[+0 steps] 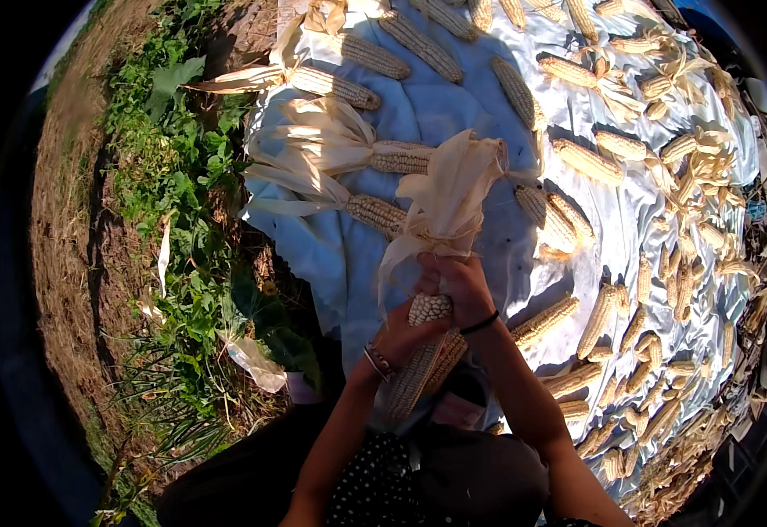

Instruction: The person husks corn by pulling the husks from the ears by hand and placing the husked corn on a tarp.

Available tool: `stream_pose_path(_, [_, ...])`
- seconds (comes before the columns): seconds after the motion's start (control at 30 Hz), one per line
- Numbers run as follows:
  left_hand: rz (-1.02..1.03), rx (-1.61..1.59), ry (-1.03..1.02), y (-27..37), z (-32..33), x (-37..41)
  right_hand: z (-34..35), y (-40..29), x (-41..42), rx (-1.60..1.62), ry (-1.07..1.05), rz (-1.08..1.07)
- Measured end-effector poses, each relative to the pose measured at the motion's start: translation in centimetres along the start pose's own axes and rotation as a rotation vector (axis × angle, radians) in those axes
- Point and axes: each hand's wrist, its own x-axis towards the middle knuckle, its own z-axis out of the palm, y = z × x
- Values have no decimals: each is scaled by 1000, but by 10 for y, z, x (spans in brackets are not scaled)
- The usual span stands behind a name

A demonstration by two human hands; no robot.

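Observation:
An ear of pale dried corn (431,308) is held upright in front of me, its kernels showing between my hands. My left hand (398,332) wraps around the ear, with a thumb across it. My right hand (459,283) grips the base of its dry husk (452,191), which fans out beyond my fingers. Under my wrists lie bare ears of corn (415,381), partly hidden by the arms. Just past the left hand rests another ear (373,212) with its husk peeled back, and a similar ear (400,158) lies farther off.
A light blue cloth (321,257), wrinkled and partly shaded, is spread over the ground with many ears on it, such as a sunlit ear (587,161). Green plants (192,263) border its left side, beside dry grass (60,263). A translucent scrap (258,365) lies among the leaves.

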Motion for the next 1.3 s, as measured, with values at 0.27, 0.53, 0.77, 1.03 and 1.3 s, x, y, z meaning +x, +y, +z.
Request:
stream_pose_path(0.27, [116,-23,269,-5,17,-7,4,6,-1,172,113,-112])
stream_pose_path(0.53, [197,-43,331,-7,33,-3,-10,2,-1,162,148,-223])
stream_pose_path(0.77, [267,-158,381,-5,51,1,-9,-14,-3,356,182,-211])
stream_pose_path(1.03, [234,-536,516,-7,62,0,-10,-19,6,523,115,-305])
stream_pose_path(1.3, [355,193,628,28,2,0,-48,-75,-4,309,238,-490])
